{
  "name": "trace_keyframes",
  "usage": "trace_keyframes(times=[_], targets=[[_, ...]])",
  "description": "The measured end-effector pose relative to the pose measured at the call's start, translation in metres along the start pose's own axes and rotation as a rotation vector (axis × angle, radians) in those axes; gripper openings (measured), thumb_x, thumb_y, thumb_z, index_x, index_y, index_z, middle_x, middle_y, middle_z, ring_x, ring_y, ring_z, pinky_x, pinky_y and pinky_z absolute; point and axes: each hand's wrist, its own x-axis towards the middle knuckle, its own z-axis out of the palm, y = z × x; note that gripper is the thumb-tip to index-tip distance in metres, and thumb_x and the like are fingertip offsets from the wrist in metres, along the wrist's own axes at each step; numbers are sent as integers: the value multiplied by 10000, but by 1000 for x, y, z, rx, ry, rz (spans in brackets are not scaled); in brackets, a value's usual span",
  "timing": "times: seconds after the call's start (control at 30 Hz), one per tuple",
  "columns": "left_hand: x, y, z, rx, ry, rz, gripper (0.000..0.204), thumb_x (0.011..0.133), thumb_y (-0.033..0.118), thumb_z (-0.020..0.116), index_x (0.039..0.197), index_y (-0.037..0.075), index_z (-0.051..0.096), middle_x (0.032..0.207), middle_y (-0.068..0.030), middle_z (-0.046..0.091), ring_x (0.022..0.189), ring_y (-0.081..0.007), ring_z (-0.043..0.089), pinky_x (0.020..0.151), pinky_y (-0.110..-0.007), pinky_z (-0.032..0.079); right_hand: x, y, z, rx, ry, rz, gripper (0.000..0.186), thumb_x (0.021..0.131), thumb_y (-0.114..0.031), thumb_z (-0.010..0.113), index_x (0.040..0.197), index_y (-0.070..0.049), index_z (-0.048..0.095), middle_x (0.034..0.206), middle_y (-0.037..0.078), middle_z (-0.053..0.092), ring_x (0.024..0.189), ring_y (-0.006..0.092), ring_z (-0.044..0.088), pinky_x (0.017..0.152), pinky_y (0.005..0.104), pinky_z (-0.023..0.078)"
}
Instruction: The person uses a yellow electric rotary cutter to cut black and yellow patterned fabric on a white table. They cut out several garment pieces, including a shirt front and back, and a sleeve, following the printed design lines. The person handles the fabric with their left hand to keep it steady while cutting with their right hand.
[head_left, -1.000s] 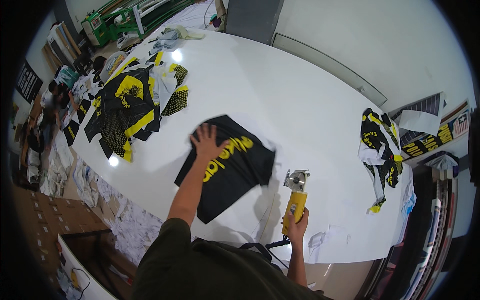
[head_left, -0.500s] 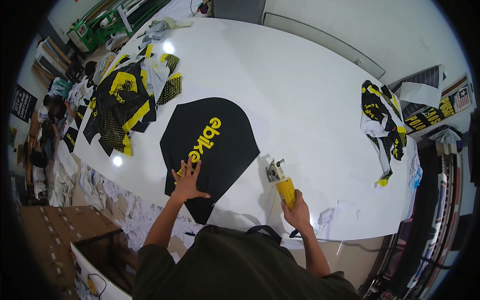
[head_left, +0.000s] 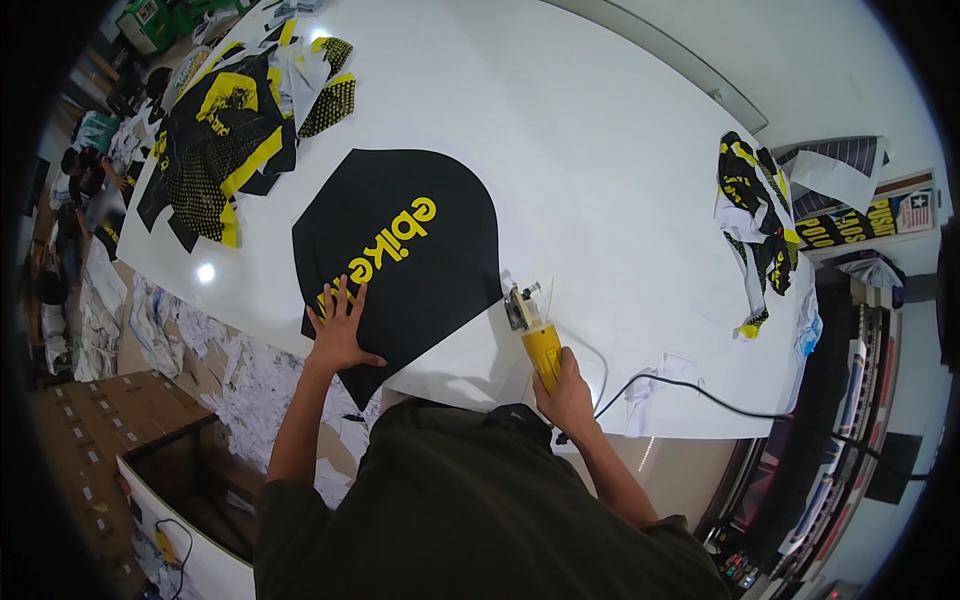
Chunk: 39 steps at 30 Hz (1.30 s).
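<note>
A dark fabric panel [head_left: 420, 285] with yellow lettering lies flat on the white table in front of me. My left hand [head_left: 340, 335] is open on its lower left part, fingers spread over the end of the lettering. In my right hand [head_left: 568, 392] I grip the yellow body of a handheld electric fabric cutter [head_left: 542, 352]. Its metal cutting head [head_left: 520, 306] stands on the table right beside the panel's right edge; I cannot tell whether the blade touches the cloth. A dark cord [head_left: 690, 385] runs off to the right.
Heaps of black and yellow cut fabric lie at the left [head_left: 215, 150] and right [head_left: 760, 215] of the table [head_left: 600, 150]. White scraps [head_left: 240, 370] cover the floor at left, near an open box [head_left: 190, 480]. Another person [head_left: 88, 175] is at far left.
The cutter has come closer to the panel's right edge. The panel appears turned slightly clockwise, with my left hand still on it. The view has shifted, and the cord now lies over the table.
</note>
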Motion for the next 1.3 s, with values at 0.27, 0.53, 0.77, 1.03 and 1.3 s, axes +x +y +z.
trace_keyframes(times=[0.27,0.53,0.77,1.03,1.3], targets=[[-6,-4,5,-19,30,10,1629,397,593,997,1704,251,87,1766,-161,-65,1608,-477,-57,1160,-827,86,7,-1,13,-37,42,-55,703,955,-266,688,1438,93,325,1216,374,604,961,546,683,792,562,592],[-1,-6,4,5,38,16,1622,397,605,994,1703,250,99,1765,-173,-48,1604,-492,-39,1155,-830,102,7,-6,10,-29,1,-22,677,945,-249,704,1409,93,347,1227,386,601,986,560,671,811,567,585],[-4,-3,3,2,13,7,1620,409,597,997,1704,254,86,1764,-172,-73,1602,-495,-48,1156,-829,97,10,-9,13,-17,40,-56,652,945,-238,700,1388,91,353,1188,381,610,971,563,669,807,571,580],[-2,-5,2,-10,15,14,1621,404,595,996,1704,251,91,1766,-165,-75,1604,-491,-50,1160,-825,84,23,-23,13,1,30,-18,670,944,-245,710,1392,92,344,1149,435,615,982,588,659,821,577,568],[-4,-6,2,-16,27,11,1596,409,609,991,1700,252,123,1768,-160,-47,1608,-479,-38,1169,-818,76,39,-43,16,9,37,21,637,954,-247,693,1379,77,345,1149,420,623,1003,581,660,852,578,561]])
